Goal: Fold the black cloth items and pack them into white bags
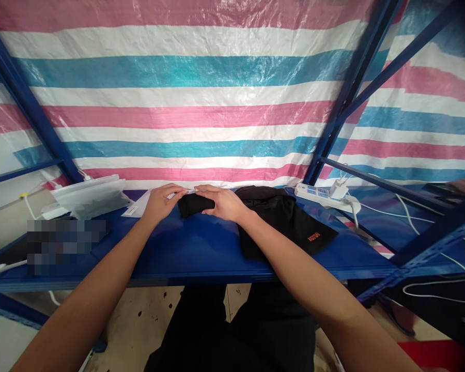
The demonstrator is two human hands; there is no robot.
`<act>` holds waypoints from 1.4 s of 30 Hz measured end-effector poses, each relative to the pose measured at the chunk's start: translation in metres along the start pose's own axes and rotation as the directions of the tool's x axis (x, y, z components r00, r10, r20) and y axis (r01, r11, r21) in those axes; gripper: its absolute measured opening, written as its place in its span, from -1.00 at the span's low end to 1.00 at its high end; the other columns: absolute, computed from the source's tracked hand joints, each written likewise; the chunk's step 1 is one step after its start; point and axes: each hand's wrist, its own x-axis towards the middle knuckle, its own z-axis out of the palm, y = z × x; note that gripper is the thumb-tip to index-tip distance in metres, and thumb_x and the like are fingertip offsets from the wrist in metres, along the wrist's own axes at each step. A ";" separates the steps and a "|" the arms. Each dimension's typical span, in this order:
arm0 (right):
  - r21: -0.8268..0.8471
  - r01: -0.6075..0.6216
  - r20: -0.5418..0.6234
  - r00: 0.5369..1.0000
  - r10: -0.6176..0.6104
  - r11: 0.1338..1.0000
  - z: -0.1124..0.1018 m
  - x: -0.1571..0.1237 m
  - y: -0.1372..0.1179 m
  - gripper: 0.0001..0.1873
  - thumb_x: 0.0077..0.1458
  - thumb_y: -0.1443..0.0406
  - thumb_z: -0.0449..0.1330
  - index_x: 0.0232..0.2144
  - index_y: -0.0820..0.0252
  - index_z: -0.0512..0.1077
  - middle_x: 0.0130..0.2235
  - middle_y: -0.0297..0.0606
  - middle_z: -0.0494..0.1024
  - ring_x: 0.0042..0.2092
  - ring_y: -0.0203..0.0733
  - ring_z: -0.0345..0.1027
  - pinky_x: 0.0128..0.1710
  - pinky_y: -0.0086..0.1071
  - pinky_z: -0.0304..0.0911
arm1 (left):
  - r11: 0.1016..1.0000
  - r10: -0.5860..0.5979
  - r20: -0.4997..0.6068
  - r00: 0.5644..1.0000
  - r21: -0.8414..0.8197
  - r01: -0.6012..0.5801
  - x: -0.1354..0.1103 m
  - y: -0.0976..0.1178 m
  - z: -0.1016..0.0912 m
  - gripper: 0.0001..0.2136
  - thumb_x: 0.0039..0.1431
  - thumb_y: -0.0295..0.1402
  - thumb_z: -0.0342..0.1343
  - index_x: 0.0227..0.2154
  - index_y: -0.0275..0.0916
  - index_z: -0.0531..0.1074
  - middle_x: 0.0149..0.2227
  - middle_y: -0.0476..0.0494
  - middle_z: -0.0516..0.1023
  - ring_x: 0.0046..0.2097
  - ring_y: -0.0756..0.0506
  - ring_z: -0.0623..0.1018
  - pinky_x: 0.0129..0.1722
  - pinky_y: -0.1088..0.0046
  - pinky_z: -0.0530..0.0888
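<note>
A small folded black cloth bundle [194, 205] is held between my two hands just above the blue tabletop, with a thin white strip [189, 191] along its far edge. My left hand [163, 201] pinches the bundle's left end by the strip, fingertips together. Fingers lying over the top and thumb at the near side, my right hand [223, 202] grips the right end. The exact kind of the bundle cannot be made out. Beside my right forearm lies a black fabric piece [256, 232] with orange lettering, partly covered by that arm.
White paper sheets [136, 206] lie left of my left hand. Clear plastic bags [96, 196] sit at the back left. A white power strip [325, 196] with plugs and cables stands back right. Blue metal posts [333, 119] frame the blue table [201, 253] before a striped tarp [186, 113].
</note>
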 end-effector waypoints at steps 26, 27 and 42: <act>-0.038 -0.156 -0.015 0.988 0.156 0.987 -0.009 -0.012 0.049 -0.15 0.06 0.25 0.58 0.38 0.01 0.49 0.47 -0.14 0.39 0.39 0.21 0.41 0.40 -0.02 0.36 | 0.973 -0.228 -0.278 0.933 -0.043 0.225 0.004 -0.033 -0.022 -0.70 0.31 -0.02 0.31 -0.17 -0.14 0.71 -0.10 -0.12 0.76 -0.07 -0.18 0.69 0.02 0.29 0.60; -0.039 -0.162 -0.007 0.987 0.162 0.986 -0.008 -0.013 0.051 -0.14 0.05 0.24 0.59 0.38 0.02 0.49 0.46 -0.12 0.41 0.38 0.20 0.43 0.39 -0.03 0.36 | 0.967 -0.252 -0.299 0.920 -0.059 0.246 0.004 -0.035 -0.024 -0.69 0.30 -0.02 0.31 -0.15 -0.14 0.71 -0.10 -0.11 0.76 -0.07 -0.18 0.69 0.04 0.29 0.60; -0.114 -0.128 0.008 0.991 0.130 0.985 -0.007 -0.012 0.038 -0.26 0.12 0.23 0.54 0.33 0.05 0.53 0.34 -0.15 0.54 0.26 0.14 0.54 0.28 -0.11 0.44 | 0.947 0.128 -0.232 0.964 0.316 -0.050 0.002 -0.023 -0.018 -0.38 0.26 -0.36 0.22 0.39 -0.14 0.37 0.39 -0.31 0.43 0.46 -0.36 0.36 0.46 -0.10 0.31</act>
